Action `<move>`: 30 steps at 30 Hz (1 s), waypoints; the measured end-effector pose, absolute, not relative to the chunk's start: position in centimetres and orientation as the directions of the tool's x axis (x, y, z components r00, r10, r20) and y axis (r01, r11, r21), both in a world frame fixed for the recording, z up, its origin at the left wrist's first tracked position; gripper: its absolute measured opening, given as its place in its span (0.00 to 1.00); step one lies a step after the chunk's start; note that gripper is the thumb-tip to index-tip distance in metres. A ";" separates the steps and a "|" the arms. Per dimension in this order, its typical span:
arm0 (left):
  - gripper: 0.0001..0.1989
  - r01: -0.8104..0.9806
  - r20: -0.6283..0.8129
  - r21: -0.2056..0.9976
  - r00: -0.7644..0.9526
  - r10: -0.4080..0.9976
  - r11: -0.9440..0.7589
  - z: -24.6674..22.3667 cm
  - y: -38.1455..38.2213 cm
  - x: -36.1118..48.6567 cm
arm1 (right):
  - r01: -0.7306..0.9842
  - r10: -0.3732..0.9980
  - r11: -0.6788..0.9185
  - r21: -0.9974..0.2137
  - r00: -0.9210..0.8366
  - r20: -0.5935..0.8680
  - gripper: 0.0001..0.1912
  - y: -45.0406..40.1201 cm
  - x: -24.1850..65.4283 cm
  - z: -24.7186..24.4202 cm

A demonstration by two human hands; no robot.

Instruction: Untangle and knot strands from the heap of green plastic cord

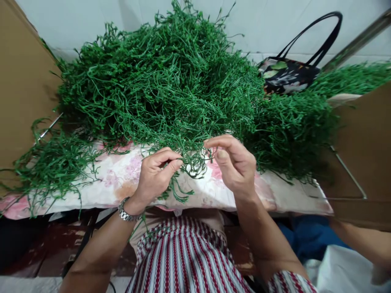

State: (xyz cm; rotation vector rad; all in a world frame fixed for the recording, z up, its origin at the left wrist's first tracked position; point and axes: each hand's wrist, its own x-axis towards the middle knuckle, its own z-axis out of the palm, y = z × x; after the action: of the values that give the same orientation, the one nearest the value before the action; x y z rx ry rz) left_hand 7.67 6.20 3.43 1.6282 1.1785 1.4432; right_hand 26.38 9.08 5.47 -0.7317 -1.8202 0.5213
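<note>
In the middle of the head view, my left hand, with a metal watch on its wrist, pinches a thin green plastic-looking stem between thumb and forefinger. Several curled green strands hang below the fingertips. My right hand is to the right of them, its thumb and forefinger apart, close to the thin strands between the two hands. Whether a strand touches its fingertips I cannot tell. Just beyond both hands rises a big tangled heap of green stems.
A flowered cloth covers the table. A smaller bunch of stems lies on the left. Cardboard stands at the left, and more cardboard at the right. A dark flowered bag sits behind the heap. Another person's arm shows lower right.
</note>
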 end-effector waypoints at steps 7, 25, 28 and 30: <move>0.02 0.059 0.353 0.935 -0.073 0.933 -0.349 2.5 6.1 7.7 | 0.400 0.497 0.841 -0.364 -0.308 0.812 0.12 7.9 25.7 4.5; 0.06 0.376 0.363 0.835 0.171 0.916 -0.401 4.4 5.1 8.4 | 0.405 0.534 0.843 -0.354 -0.549 0.643 0.02 8.6 26.1 3.5; 0.05 0.403 0.276 0.854 0.184 0.943 -0.329 4.3 4.9 8.4 | 0.404 0.544 0.838 -0.367 -0.563 0.622 0.03 8.6 26.0 3.0; 0.05 0.403 0.279 0.849 0.206 0.938 -0.341 4.1 4.9 8.4 | 0.402 0.555 0.832 -0.383 -0.566 0.610 0.04 8.4 25.9 2.6</move>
State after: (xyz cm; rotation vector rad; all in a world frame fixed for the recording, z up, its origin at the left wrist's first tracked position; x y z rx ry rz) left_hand 8.40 4.86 4.09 1.8538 1.2455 1.0878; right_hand 25.94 8.39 2.64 -0.6954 -2.2469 0.2581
